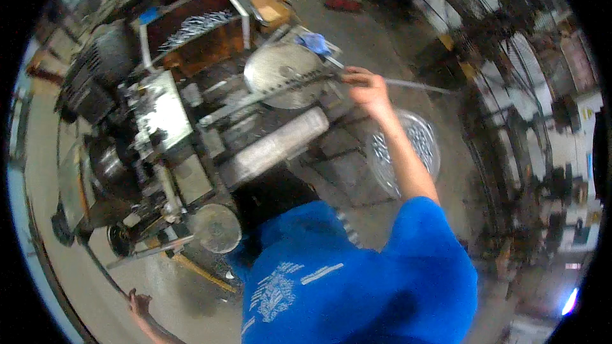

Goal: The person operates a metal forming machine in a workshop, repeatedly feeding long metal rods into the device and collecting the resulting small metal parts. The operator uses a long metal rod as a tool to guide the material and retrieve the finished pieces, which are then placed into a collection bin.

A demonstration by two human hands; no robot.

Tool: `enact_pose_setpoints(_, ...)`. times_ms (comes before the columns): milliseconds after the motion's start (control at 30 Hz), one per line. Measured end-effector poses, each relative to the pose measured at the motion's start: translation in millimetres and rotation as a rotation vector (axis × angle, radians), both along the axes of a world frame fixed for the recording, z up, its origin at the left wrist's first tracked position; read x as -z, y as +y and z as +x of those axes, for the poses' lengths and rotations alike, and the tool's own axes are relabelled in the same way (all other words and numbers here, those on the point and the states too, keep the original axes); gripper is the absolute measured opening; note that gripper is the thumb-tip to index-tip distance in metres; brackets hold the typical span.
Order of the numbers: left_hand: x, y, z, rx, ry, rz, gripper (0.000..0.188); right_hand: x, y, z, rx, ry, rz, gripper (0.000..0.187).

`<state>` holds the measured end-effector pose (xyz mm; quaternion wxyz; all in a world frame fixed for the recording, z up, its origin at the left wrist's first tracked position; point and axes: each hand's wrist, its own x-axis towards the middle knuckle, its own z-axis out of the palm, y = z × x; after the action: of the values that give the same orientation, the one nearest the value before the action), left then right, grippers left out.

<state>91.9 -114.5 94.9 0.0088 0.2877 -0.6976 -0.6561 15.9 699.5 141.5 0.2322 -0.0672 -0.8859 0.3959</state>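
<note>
We see dull metal bar [248,100], matt metal disc [264,70], glossy, smooth metal plate [167,113]; rough, rusty-looking box [205,57], shiny metal pieces [197,28]; clear, plastic-looking basin [382,178]; matt cloth shirt [382,286].

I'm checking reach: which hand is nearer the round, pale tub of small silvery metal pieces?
Right: the right hand is above and left of the tub in view, its forearm crossing in front; the left hand is far off, lower left.

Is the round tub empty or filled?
Not empty: shiny pieces show in the tub on both sides of the right forearm. How full, I cannot tell.
</note>
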Motion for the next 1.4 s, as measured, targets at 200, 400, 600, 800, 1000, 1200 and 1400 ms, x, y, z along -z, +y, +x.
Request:
enact_pose_setpoints(200,37,-49,-34,-0.337,-0.184,0.167,0.038,131,108,173,0.498,-0.786,0.319,0.018)
enact_pose_setpoints(400,2,32,-38,-0.245,-0.088,-0.096,0.022,217,101,172,0.483,-0.691,0.317,0.030)
enact_pose_setpoints(600,17,-45,-25,-0.113,-0.083,0.124,0.032,225,90,126,0.376,-1.055,0.499,0.031)
enact_pose_setpoints(800,11,-2,-18,-0.119,-0.020,-0.133,0.027,201,84,112,0.459,-1.062,0.488,0.041)
enact_pose_setpoints(1000,-32,49,-25,0.039,0.018,-0.304,0.045,262,129,120,0.267,-1.071,0.561,0.029)
enact_pose_setpoints(1200,-31,51,-12,0.017,0.060,-0.154,0.037,290,156,117,0.025,-1.226,0.801,0.028)
enact_pose_setpoints(1400,-40,57,-6,0.005,-0.067,-0.873,0.029,298,178,136,0.076,-0.641,0.493,0.009)
